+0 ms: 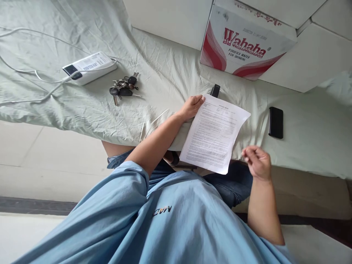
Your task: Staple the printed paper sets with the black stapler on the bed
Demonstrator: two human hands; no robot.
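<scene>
My left hand (192,107) pinches the upper left corner of a printed sheet of paper (213,134), thumb on top. The page is tilted, with its lower end over my lap and its right edge curling a little. Just right of the sheet's lower part, my right hand (257,162) is raised with its fingers curled in; I see nothing in it, and it is apart from the paper. A small black object (215,90) pokes out behind the sheet's top edge, its lower part hidden, so its kind is unclear.
On the cloth-covered table (165,69) lie a bunch of keys (123,87), a white power bank (90,68) with a white cable (45,98), and a black phone (275,123). A Wahaha water carton (244,44) stands at the back among white boxes (310,58).
</scene>
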